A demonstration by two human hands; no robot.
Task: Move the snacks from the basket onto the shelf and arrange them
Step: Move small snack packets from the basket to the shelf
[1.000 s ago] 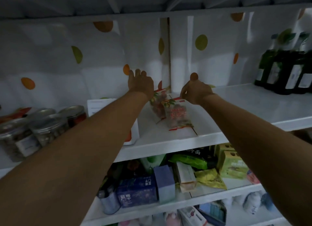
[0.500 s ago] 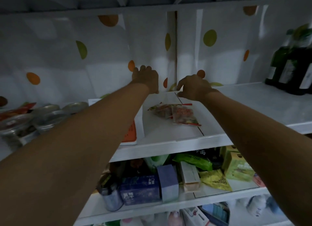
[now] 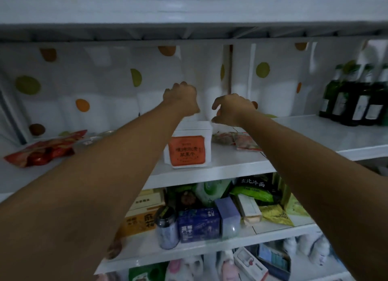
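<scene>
Two small clear snack packets with red print (image 3: 238, 141) lie flat on the white middle shelf (image 3: 315, 138), under my right forearm. A white bag with an orange label (image 3: 188, 149) stands just left of them. My left hand (image 3: 181, 100) is curled into a fist above and behind that bag, near the dotted back curtain, with nothing visible in it. My right hand (image 3: 231, 109) hovers above the packets with loosely curled, spread fingers and holds nothing. A red snack bag (image 3: 42, 150) lies at the shelf's left. The basket is out of view.
Dark green bottles (image 3: 357, 104) stand at the shelf's far right. Jar lids (image 3: 90, 141) peek out beside my left arm. The shelf below is crowded with boxes, a purple tin (image 3: 167, 228) and green and yellow packets. Another shelf (image 3: 189, 10) hangs close overhead.
The view has shifted up and left. My right hand let go of the snack packets, which now lie flat, and lifted above them. My left hand's fingers have curled into a fist.
</scene>
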